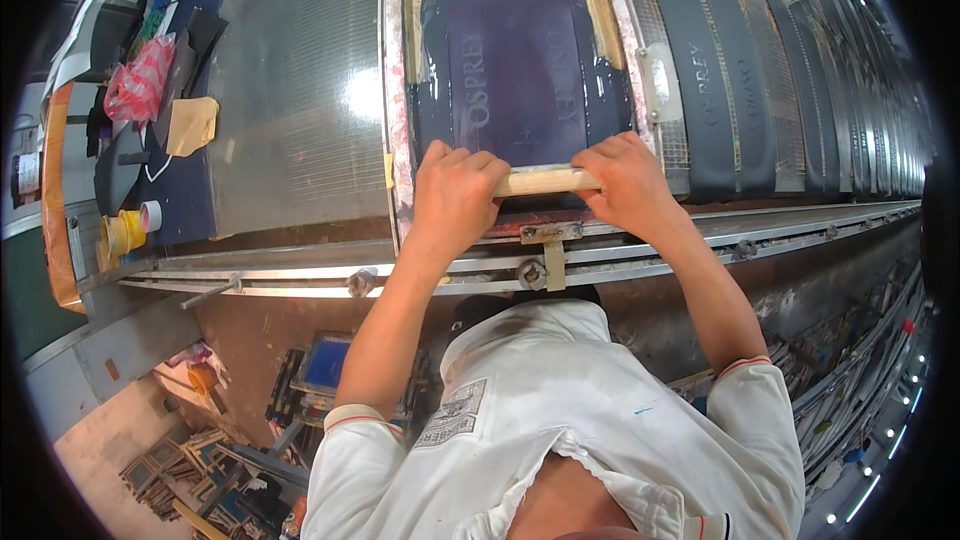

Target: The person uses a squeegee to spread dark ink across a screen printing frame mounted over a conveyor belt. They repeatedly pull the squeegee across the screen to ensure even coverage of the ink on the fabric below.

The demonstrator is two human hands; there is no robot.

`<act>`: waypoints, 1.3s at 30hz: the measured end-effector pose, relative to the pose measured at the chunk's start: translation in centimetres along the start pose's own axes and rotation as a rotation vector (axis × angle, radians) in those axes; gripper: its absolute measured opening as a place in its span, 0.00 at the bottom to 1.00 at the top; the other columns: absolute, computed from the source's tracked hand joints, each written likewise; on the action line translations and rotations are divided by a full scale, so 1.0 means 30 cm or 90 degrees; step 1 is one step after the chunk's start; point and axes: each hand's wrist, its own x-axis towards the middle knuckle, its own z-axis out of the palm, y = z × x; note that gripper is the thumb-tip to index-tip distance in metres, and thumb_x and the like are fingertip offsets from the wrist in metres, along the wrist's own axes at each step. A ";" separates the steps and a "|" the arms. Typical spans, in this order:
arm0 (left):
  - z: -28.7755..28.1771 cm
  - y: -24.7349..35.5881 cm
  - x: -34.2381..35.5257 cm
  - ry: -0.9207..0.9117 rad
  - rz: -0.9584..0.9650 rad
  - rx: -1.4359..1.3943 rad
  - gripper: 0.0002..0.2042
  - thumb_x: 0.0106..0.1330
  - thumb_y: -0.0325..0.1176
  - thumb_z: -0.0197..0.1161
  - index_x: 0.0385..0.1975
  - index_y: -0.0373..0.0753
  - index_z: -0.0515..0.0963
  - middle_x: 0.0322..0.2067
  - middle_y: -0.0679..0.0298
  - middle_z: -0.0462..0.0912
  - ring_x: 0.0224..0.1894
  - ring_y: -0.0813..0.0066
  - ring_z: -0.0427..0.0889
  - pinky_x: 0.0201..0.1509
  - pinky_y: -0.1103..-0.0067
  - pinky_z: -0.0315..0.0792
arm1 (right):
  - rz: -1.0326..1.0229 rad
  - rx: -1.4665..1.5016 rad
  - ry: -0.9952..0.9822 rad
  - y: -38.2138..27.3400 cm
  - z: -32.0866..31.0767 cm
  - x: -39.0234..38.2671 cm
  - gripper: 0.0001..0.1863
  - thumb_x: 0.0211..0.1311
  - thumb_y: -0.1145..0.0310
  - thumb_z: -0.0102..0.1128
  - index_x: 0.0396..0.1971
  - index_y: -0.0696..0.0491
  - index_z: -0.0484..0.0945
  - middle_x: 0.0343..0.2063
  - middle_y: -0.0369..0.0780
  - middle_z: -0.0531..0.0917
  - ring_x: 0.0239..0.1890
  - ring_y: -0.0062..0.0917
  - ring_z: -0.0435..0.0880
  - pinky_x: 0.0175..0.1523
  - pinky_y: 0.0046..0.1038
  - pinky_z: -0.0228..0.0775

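Head view, your hands: your left hand (455, 190) and right hand (628, 180) are both clamped on the wooden squeegee handle (545, 181), knuckles up, forearms reaching forward from your white shirt.
Squeegee handle: a pale, smooth wooden bar lying crosswise at the near edge of the printing screen (520, 55), your hands at its two ends.
Printing screen: a rectangular frame with tan tape along its borders; the mesh inside is coated in dark, glossy ink with pale lettering showing through.
Table (300, 90): a long, shiny surface running left and right of the screen.
Right of the screen: dark printed straps (715, 80) lie in rows.
Left of the screen: a red bag (140, 80) and tape rolls (135, 225).
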 end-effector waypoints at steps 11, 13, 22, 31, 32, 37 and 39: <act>-0.035 -0.431 0.708 -0.103 -0.059 0.031 0.17 0.45 0.41 0.82 0.33 0.41 0.88 0.28 0.55 0.87 0.36 0.50 0.86 0.45 0.62 0.77 | 0.079 0.004 -0.168 0.496 -0.104 0.681 0.16 0.52 0.57 0.77 0.33 0.53 0.86 0.28 0.45 0.88 0.38 0.44 0.88 0.45 0.42 0.78; -0.029 -0.496 0.815 -0.135 -0.089 0.013 0.19 0.45 0.41 0.83 0.36 0.41 0.88 0.30 0.54 0.88 0.38 0.51 0.87 0.46 0.62 0.78 | 0.117 0.061 -0.220 0.588 -0.108 0.786 0.19 0.49 0.58 0.79 0.36 0.54 0.85 0.30 0.47 0.87 0.39 0.45 0.87 0.45 0.41 0.77; 0.018 -0.575 0.897 -0.118 -0.083 0.020 0.22 0.44 0.45 0.82 0.39 0.42 0.88 0.30 0.54 0.88 0.38 0.52 0.87 0.45 0.63 0.78 | 0.168 0.121 -0.209 0.669 -0.076 0.863 0.20 0.48 0.63 0.80 0.40 0.58 0.86 0.26 0.46 0.86 0.31 0.36 0.84 0.40 0.34 0.74; 0.043 -0.355 0.494 -0.082 -0.050 0.007 0.16 0.46 0.40 0.81 0.32 0.41 0.86 0.26 0.53 0.86 0.34 0.50 0.86 0.41 0.62 0.78 | 0.194 0.136 -0.191 0.389 -0.054 0.476 0.14 0.49 0.66 0.77 0.35 0.53 0.86 0.22 0.44 0.84 0.27 0.38 0.86 0.37 0.37 0.77; 0.051 -0.313 0.415 -0.041 0.003 -0.001 0.15 0.46 0.40 0.81 0.30 0.41 0.85 0.26 0.53 0.85 0.34 0.49 0.86 0.41 0.62 0.78 | 0.073 0.078 -0.124 0.335 -0.023 0.408 0.13 0.50 0.66 0.77 0.35 0.52 0.86 0.20 0.44 0.84 0.27 0.37 0.87 0.36 0.36 0.78; 0.009 -0.067 0.048 -0.059 -0.035 -0.010 0.13 0.48 0.35 0.77 0.34 0.44 0.85 0.28 0.56 0.85 0.35 0.50 0.83 0.51 0.58 0.70 | 0.139 0.050 -0.195 0.064 0.025 0.086 0.14 0.45 0.56 0.75 0.30 0.46 0.88 0.25 0.41 0.87 0.32 0.37 0.89 0.40 0.39 0.79; 0.002 -0.026 0.017 -0.093 -0.082 0.053 0.13 0.47 0.36 0.78 0.31 0.42 0.84 0.27 0.55 0.84 0.34 0.48 0.81 0.51 0.58 0.68 | 0.114 -0.007 -0.134 0.022 0.020 0.051 0.19 0.45 0.47 0.76 0.31 0.44 0.87 0.27 0.39 0.88 0.36 0.39 0.89 0.42 0.42 0.79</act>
